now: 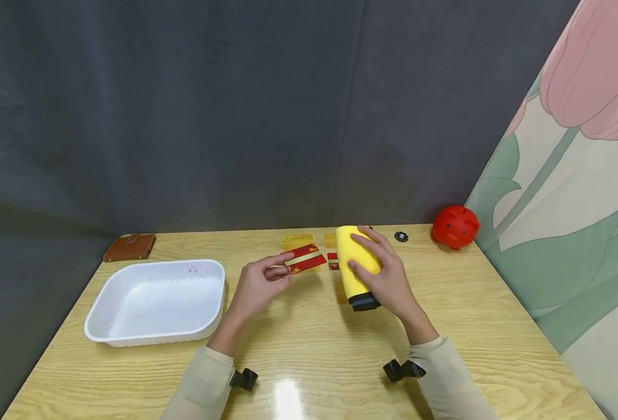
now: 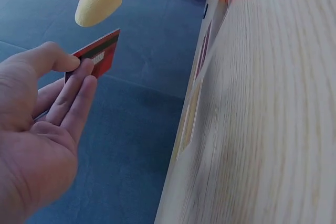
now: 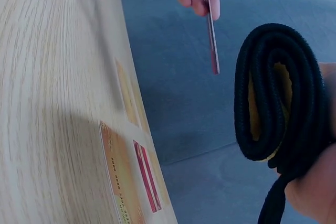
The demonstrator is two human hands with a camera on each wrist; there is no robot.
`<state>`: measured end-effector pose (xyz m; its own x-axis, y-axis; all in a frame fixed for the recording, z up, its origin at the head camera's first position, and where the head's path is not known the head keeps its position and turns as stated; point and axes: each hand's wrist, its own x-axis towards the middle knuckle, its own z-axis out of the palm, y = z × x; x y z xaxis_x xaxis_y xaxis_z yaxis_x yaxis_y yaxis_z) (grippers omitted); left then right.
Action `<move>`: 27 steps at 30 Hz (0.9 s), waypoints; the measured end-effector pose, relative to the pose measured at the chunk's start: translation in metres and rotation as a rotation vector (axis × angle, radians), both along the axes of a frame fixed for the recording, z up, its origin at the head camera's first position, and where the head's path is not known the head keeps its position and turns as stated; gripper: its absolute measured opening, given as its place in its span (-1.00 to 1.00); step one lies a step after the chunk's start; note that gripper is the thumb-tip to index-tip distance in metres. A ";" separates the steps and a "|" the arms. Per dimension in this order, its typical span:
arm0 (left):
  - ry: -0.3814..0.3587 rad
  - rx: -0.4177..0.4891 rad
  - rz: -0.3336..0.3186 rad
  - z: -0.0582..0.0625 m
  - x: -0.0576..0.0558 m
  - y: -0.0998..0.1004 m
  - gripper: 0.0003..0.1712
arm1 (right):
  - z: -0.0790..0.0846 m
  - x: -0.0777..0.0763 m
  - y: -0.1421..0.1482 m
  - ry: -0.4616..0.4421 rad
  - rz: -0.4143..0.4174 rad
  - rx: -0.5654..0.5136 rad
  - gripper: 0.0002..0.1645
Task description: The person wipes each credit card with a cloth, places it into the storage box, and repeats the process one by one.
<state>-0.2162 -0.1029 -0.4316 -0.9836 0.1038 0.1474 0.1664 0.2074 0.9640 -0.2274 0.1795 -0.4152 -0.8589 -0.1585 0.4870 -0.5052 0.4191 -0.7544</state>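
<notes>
Between thumb and fingers, my left hand [image 1: 258,286] pinches a red bank card [image 1: 305,258] with a pale gold stripe, tilted above the table. Its back, with a dark strip, faces the left wrist view. To its right, my right hand [image 1: 390,280] grips a rolled yellow cloth [image 1: 352,262] with a dark edge, also off the table. The roll's layered dark end [image 3: 252,93] shows in the right wrist view. Below and behind both hands lie a gold card [image 1: 297,240], a red card [image 1: 332,261] and another gold card [image 3: 118,174], partly hidden by the cloth in the head view.
A white plastic tray [image 1: 215,280] stands on the left, with a brown leather wallet [image 1: 130,248] behind it. At the back right are a black poker chip [image 1: 401,236] and a red piggy bank [image 1: 455,227]. A dark curtain [image 1: 235,116] hangs behind the table.
</notes>
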 end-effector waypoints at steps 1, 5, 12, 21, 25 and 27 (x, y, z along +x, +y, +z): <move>0.005 -0.001 0.005 0.000 0.000 0.000 -0.56 | 0.000 0.000 0.000 0.000 0.001 -0.001 -0.38; 0.062 0.021 0.071 -0.001 0.000 0.002 -0.70 | 0.000 0.000 0.000 0.000 0.002 -0.003 -0.38; 0.139 0.120 0.237 0.002 -0.001 0.002 -0.78 | 0.001 0.000 0.000 0.007 0.007 -0.009 -0.39; 0.215 0.064 0.404 0.003 -0.004 0.002 -0.79 | 0.001 0.002 -0.002 -0.002 0.026 -0.017 -0.38; 0.187 0.107 0.408 0.003 -0.004 0.002 -0.76 | 0.000 0.002 -0.002 0.000 0.026 -0.014 -0.38; 0.151 0.154 0.384 0.003 -0.004 0.002 -0.74 | 0.000 0.002 -0.003 0.001 0.025 -0.013 -0.38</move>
